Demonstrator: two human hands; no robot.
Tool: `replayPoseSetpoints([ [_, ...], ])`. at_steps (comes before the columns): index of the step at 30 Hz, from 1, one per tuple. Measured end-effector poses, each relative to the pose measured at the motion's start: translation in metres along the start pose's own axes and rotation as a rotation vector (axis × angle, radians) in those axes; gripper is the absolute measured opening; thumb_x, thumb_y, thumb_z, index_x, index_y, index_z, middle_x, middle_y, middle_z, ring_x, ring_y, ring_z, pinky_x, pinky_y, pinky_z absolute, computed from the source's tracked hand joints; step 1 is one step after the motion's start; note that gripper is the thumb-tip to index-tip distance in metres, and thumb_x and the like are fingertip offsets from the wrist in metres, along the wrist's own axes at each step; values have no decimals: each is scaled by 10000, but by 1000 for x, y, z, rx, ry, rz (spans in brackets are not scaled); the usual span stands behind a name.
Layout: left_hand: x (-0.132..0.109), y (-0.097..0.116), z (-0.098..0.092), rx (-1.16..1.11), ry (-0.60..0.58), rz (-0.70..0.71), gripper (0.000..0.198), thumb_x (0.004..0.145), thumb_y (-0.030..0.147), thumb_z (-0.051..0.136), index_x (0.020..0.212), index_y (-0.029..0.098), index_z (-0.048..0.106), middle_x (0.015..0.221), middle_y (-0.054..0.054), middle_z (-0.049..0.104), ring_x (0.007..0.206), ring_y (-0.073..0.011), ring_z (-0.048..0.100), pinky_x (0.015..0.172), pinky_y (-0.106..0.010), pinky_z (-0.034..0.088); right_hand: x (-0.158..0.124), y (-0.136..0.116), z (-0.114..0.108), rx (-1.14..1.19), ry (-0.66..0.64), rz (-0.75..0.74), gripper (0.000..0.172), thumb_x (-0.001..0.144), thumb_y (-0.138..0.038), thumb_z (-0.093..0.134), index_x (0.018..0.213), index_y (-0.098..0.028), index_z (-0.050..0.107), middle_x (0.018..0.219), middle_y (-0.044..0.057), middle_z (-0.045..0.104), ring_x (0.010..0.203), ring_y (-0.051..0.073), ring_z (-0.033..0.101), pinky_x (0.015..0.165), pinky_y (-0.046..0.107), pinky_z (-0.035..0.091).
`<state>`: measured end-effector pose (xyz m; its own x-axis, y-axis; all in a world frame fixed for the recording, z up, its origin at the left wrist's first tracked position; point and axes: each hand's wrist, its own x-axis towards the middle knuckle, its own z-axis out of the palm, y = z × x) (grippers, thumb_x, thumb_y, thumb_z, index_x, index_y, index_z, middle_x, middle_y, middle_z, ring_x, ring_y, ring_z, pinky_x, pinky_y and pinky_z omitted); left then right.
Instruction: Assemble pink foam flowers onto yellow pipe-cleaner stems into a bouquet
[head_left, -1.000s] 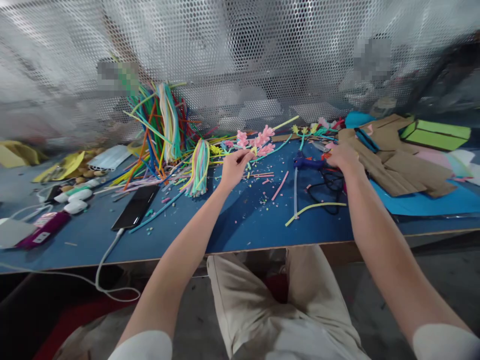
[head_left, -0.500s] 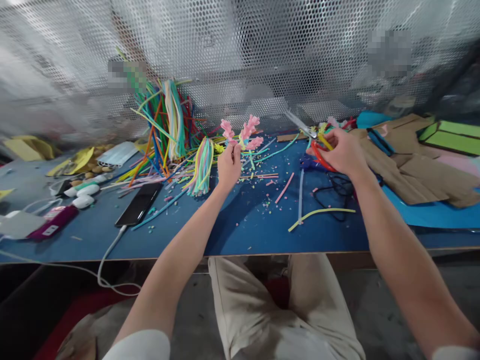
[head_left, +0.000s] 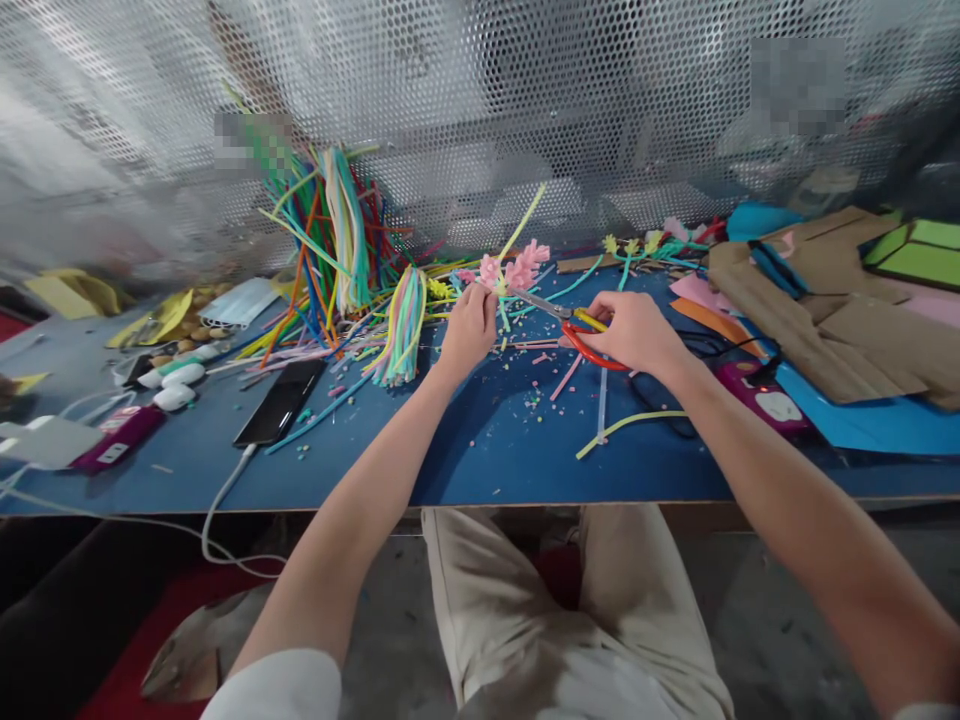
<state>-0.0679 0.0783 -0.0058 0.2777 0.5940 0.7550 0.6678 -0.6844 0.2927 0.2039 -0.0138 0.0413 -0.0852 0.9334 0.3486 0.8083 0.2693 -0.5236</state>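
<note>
Hands [head_left: 634,332] holding scissors [head_left: 566,314], pink craft [head_left: 528,265], blue tabletop [head_left: 495,460]

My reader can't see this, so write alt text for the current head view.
A person's left hand holds a fuzzy pink flower while the right hand points scissors at it. Bundled pipe cleaners, a black phone and brown card sit on the blue table.

Cool, moderate light glints on the perforated metal screen [head_left: 450,150]; dimness lies under the tabletop [head_left: 525,475]; the view's edges stretch and blur.
</note>
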Motion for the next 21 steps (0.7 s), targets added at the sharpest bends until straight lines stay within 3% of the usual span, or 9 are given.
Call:
replayPoseSetpoints([
  [12, 1, 6, -2, -18, -57, 38, 433, 1076, 510, 279, 952, 199, 553, 1007, -154, 621, 1032, -275, 616, 967, -448, 479, 1, 3, 0, -214, 4, 35, 438, 743, -656, 726, 900, -252, 663, 882, 87, 760, 838, 316, 697, 658, 355, 437],
  [21, 1, 3, -3, 20, -48, 28, 392, 1087, 457, 284, 981, 197, 556, 1020, -146, 627, 1023, -257, 601, 949, -410, 473, 0, 2, -4, -214, 19, 37, 465, 727, -674, 738, 906, -251, 667, 910, 89, 763, 862, 314, 698, 658, 351, 427],
])
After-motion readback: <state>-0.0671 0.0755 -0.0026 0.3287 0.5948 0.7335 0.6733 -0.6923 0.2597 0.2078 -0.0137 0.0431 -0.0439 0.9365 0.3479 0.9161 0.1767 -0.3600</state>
